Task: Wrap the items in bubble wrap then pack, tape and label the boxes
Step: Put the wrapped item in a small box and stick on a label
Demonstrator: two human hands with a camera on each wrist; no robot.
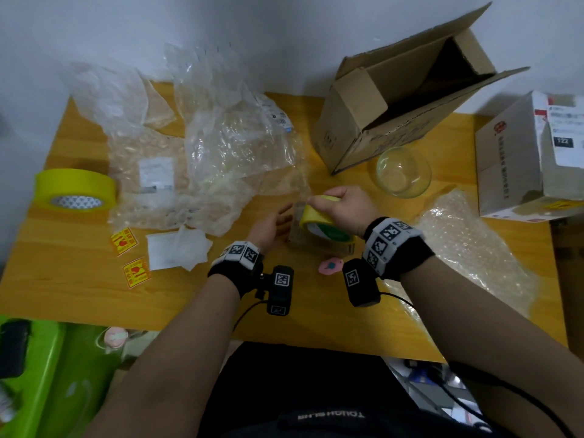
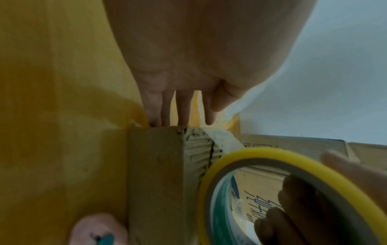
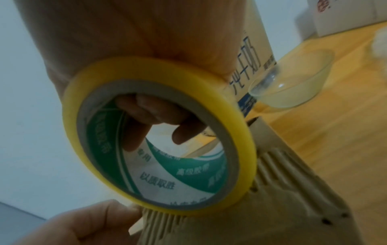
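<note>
A small brown cardboard box (image 1: 298,238) lies on the wooden table (image 1: 284,305), mostly hidden under my hands. My right hand (image 1: 319,200) grips a yellow tape roll (image 1: 316,218) over the box top, fingers (image 3: 150,112) hooked through the core of the tape roll (image 3: 159,132). A strip of tape runs from the tape roll (image 2: 230,159) across the ribbed top of the small box (image 2: 155,174). My left hand (image 1: 281,216) lies with straight fingers (image 2: 184,109) against the box's far left end. The small box (image 3: 282,207) fills the lower right of the right wrist view.
A large open cardboard box (image 1: 395,99) lies tipped at the back, a glass bowl (image 1: 403,172) in front of it. A white box (image 1: 521,153) and bubble wrap (image 1: 467,248) sit at right. Crumpled plastic (image 1: 205,153), another tape roll (image 1: 74,188), fragile stickers (image 1: 124,241) and a pink cutter (image 1: 330,266) lie nearby.
</note>
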